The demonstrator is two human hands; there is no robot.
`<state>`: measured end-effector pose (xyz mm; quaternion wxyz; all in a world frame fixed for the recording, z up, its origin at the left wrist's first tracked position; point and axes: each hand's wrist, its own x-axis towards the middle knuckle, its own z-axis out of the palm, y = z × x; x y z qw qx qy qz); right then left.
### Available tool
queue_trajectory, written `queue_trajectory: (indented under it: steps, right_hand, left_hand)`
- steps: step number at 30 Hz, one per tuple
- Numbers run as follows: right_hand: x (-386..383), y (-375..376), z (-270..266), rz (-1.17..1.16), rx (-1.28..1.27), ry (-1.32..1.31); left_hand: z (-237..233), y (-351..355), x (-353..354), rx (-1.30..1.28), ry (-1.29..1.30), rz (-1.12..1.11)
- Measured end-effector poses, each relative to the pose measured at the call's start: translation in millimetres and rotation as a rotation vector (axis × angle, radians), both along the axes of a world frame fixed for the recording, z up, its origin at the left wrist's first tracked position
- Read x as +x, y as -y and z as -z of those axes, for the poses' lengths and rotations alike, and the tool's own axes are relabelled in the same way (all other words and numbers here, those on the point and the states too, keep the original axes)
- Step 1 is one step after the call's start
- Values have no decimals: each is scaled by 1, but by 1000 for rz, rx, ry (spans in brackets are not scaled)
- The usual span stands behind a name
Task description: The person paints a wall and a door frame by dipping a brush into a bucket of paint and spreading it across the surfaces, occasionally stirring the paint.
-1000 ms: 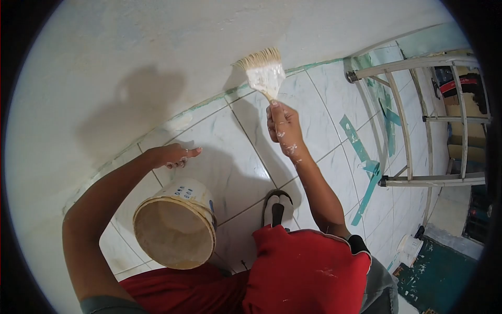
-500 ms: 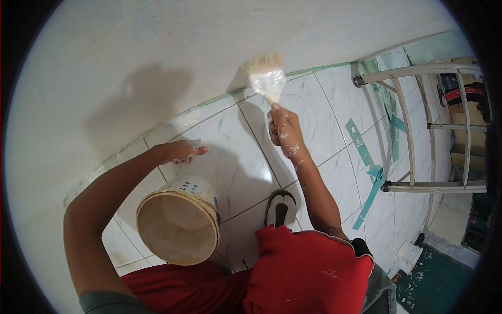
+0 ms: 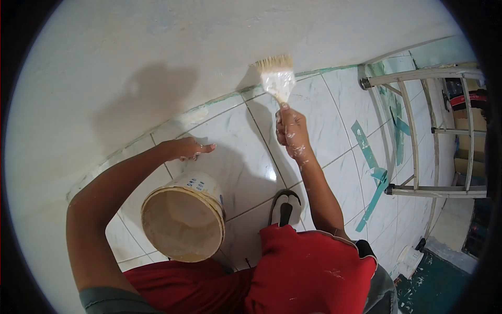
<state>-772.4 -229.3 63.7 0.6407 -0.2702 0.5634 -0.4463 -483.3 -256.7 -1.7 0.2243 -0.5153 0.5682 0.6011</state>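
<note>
My right hand (image 3: 293,131), spotted with white paint, is closed round the handle of a wide paintbrush (image 3: 278,82). The bristles point up at the lower part of the white wall (image 3: 209,36); whether they touch it I cannot tell. My left hand (image 3: 192,148) hangs above the tiles with its thumb stretched out and its other fingers curled down, partly hidden; it shows nothing held. Just below it is a white bucket (image 3: 201,183), its open mouth towards me and its inside coated with pale residue.
White floor tiles (image 3: 334,183) meet the wall along a green-stained edge. A metal ladder (image 3: 413,136) stands at the right, beside strips of green tape (image 3: 370,204). A small white container (image 3: 409,260) is at the lower right. My shoe (image 3: 286,205) rests on the tiles.
The whole view has shifted slightly, with hands, bucket and ladder all appearing a little further right. My right hand still holds the brush near the wall's lower edge.
</note>
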Motion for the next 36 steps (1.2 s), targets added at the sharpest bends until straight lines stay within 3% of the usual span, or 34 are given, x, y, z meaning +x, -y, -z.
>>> queue_trajectory:
  steps: [5, 13, 19, 20, 22, 24, 27, 29, 32, 36]
  right_hand:
    - [-2, 10, 73, 67, 168, -88]
    - [10, -2, -54, 1, -50, -18]
    - [5, 1, 42, -14, 40, -6]
    - [4, 5, 70, -26, 93, -115]
    - [8, 11, 68, -56, 168, -231]
    - [8, 10, 47, -63, 120, -195]
    - [12, 3, -36, -58, 52, -102]
    - [11, 1, -51, -40, 18, -31]
    - [9, 0, -35, -42, -83, 36]
    - [0, 6, 46, -74, 20, -122]
  left_hand:
    - [-12, 1, -8, 23, -5, -11]
    - [-13, 1, -5, 17, -22, 9]
    - [-14, 1, -5, 28, 0, 11]
    - [-14, 0, -5, 35, -15, 3]
    - [-11, 1, -6, 30, -26, -5]
    - [-2, 0, -2, -29, 43, 37]
    - [-12, -1, -6, 28, -41, -22]
    - [-6, -1, -4, 35, -52, -31]
    - [-3, 0, -3, 43, -45, -51]
    - [-6, 0, -3, 58, -66, -47]
